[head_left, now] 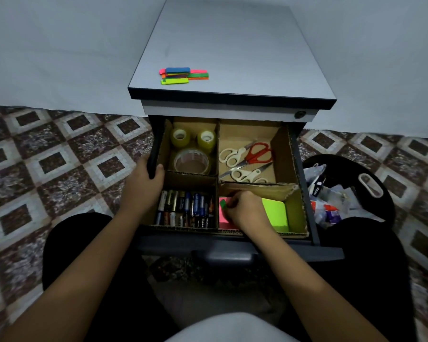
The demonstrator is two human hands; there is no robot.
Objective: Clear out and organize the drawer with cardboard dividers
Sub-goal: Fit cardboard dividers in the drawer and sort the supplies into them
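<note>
Left hand (147,176): grips the left wall of the drawer (154,144).
Right hand (245,208): pinches a green sticky tab (223,203) above pink sticky notes (224,222), front-right compartment.

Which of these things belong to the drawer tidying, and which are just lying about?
In the job: drawer, dividers, tape rolls, scissors, batteries, sticky notes, strips, bin; left hand gripping the drawer edge, right hand pinching a green tab.
Lying about: cabinet top, floor.
</note>
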